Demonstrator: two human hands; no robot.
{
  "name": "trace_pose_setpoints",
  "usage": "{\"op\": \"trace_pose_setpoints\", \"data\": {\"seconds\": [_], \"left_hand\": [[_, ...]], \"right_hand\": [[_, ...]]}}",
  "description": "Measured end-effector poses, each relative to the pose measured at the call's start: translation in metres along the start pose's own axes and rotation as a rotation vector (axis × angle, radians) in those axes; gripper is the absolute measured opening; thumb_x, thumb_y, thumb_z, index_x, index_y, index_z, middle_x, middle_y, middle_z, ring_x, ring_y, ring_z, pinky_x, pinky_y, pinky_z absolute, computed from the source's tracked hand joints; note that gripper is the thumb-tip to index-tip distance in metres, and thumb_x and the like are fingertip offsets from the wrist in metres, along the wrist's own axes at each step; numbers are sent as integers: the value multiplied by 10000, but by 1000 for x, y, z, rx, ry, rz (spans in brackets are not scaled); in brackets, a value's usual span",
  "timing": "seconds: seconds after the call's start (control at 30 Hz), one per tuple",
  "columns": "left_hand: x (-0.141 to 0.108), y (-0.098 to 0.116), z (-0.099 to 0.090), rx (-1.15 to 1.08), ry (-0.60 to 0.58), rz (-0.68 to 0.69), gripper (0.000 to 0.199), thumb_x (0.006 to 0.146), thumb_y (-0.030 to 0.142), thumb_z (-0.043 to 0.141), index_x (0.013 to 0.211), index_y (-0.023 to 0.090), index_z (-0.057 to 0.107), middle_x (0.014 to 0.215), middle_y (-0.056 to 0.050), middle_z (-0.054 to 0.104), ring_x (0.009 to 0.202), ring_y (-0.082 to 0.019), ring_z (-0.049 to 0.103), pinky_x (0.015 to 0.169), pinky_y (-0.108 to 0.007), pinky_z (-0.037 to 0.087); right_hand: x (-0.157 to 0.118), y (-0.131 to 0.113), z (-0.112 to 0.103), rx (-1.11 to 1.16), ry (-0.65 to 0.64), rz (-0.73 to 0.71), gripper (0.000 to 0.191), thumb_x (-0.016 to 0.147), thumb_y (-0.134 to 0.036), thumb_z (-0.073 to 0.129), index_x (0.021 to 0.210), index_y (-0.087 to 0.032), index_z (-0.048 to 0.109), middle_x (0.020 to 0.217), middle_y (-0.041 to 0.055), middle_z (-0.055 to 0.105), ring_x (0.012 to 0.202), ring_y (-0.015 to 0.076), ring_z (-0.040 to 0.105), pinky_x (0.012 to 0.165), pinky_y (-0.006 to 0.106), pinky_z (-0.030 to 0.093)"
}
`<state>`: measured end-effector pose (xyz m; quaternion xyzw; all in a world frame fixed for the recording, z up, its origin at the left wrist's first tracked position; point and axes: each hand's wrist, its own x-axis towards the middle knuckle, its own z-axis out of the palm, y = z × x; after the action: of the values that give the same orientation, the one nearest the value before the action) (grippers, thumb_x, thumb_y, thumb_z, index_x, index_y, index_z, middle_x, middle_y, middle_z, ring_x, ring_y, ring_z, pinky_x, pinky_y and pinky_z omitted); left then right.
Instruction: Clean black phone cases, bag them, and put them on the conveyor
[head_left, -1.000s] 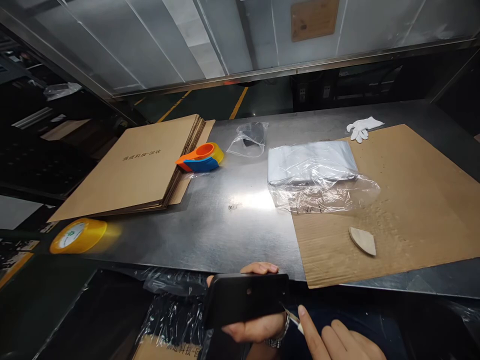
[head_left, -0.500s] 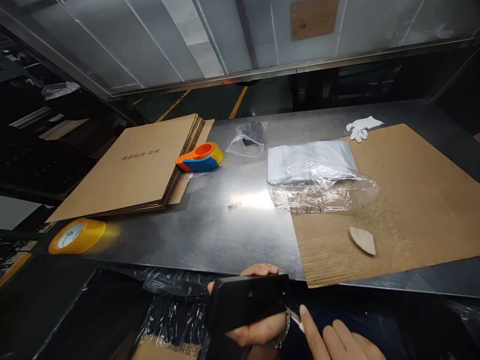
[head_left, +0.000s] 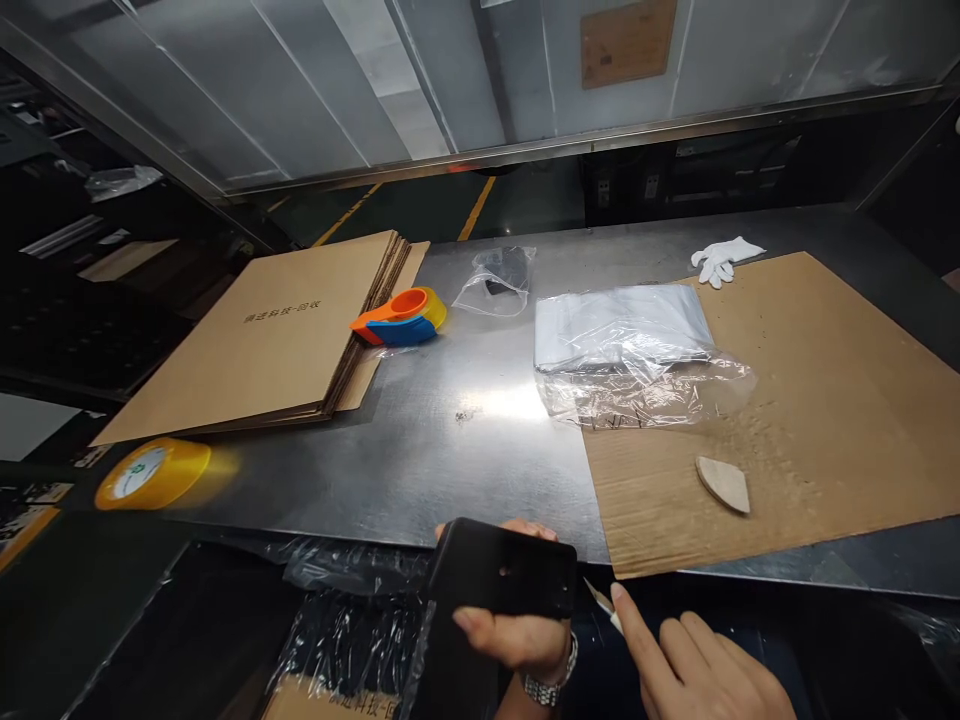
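Observation:
A black, box-like part (head_left: pixel 502 570) with small holes is held over the table's front edge by my left hand (head_left: pixel 517 640), its thumb on the near side and fingertips on the far side. My right hand (head_left: pixel 697 665) is closed around a small knife (head_left: pixel 604 605) with a white handle, the index finger stretched along it. The blade tip points up and left, just right of the part and apart from it. Most of the knife's handle is hidden by my right hand.
Flat cardboard (head_left: pixel 255 330) is stacked at left beside a tape dispenser (head_left: pixel 405 315) and tape roll (head_left: pixel 154 473). A cardboard sheet (head_left: pixel 840 400) bears a beige wedge (head_left: pixel 724 484); plastic-wrapped white sheets (head_left: pixel 622 325) and a white glove (head_left: pixel 724 260) lie behind.
The black part has tilted and my left hand's thumb and wrist show more. My right hand and the knife have moved slightly right, away from the part.

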<state>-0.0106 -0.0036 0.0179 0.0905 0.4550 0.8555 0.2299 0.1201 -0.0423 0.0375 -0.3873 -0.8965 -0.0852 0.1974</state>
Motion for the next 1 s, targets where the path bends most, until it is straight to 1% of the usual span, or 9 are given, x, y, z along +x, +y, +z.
{"op": "trace_pose_setpoints", "data": {"seconds": [0.13, 0.23, 0.37, 0.47, 0.53, 0.63, 0.73, 0.83, 1.0], "left_hand": [[2, 6, -7, -69, -60, -327, 475, 696, 619, 505, 973, 252, 622, 648, -26, 605, 545, -174, 544, 477, -268, 472], [5, 8, -9, -57, -71, -433, 476, 690, 629, 502, 728, 176, 645, 633, -37, 594, 535, -167, 553, 466, -255, 468], [4, 8, -11, -56, -93, -594, 489, 674, 620, 539, 714, 148, 660, 635, -48, 609, 525, -163, 562, 465, -253, 465], [-2, 7, -11, -37, -79, -696, 509, 663, 630, 545, 696, 136, 661, 615, -51, 610, 513, -163, 561, 459, -249, 460], [-6, 6, -10, -23, -57, -759, 538, 680, 639, 517, 680, 121, 662, 593, -56, 605, 513, -163, 565, 467, -248, 463], [-8, 3, -8, -16, -12, -815, 573, 738, 625, 438, 672, 104, 666, 572, -67, 602, 507, -165, 567, 477, -254, 467], [-3, 0, -6, -35, 39, -856, 556, 788, 574, 387, 659, 103, 653, 572, -71, 600, 494, -162, 558, 462, -254, 455], [3, 0, -5, -56, 66, -840, 507, 813, 527, 387, 670, 113, 642, 585, -64, 601, 485, -156, 549, 449, -247, 442], [4, 1, -5, -51, 0, -806, 493, 795, 543, 426, 678, 114, 639, 588, -57, 595, 492, -153, 549, 459, -244, 450]], "right_hand": [[2, 8, -1, 178, -61, 37, 332, 904, -124, 347, 1131, -73, 584, 551, -16, 503, 470, 103, 524, 418, 206, 410], [10, 10, -8, 371, -120, 146, 348, 929, -153, 296, 1129, -85, 572, 611, 16, 554, 513, 119, 559, 414, 190, 439], [18, 7, -7, 739, -131, 329, 250, 921, -193, 349, 972, -155, 591, 656, 12, 586, 546, 121, 564, 510, 201, 485], [22, 2, 5, 927, -47, 278, 191, 909, -205, 414, 958, -150, 591, 634, 2, 582, 517, 105, 535, 478, 198, 454], [24, -3, 14, 857, 79, 160, 200, 897, -159, 425, 987, -106, 595, 618, 22, 584, 518, 116, 533, 458, 220, 424], [26, -13, 27, 556, 310, -28, 147, 837, -53, 466, 864, -57, 611, 516, 23, 543, 453, 130, 486, 408, 255, 333], [22, -23, 38, 362, 428, -26, 104, 781, -12, 516, 761, -77, 594, 468, 7, 501, 427, 131, 447, 416, 273, 285], [13, -25, 47, 447, 371, 20, 143, 833, -71, 470, 735, -115, 565, 483, -6, 469, 430, 123, 416, 425, 271, 280], [8, -10, 39, 782, 93, 140, 290, 922, -136, 334, 688, -159, 503, 561, -2, 495, 490, 101, 463, 472, 228, 342]]}}
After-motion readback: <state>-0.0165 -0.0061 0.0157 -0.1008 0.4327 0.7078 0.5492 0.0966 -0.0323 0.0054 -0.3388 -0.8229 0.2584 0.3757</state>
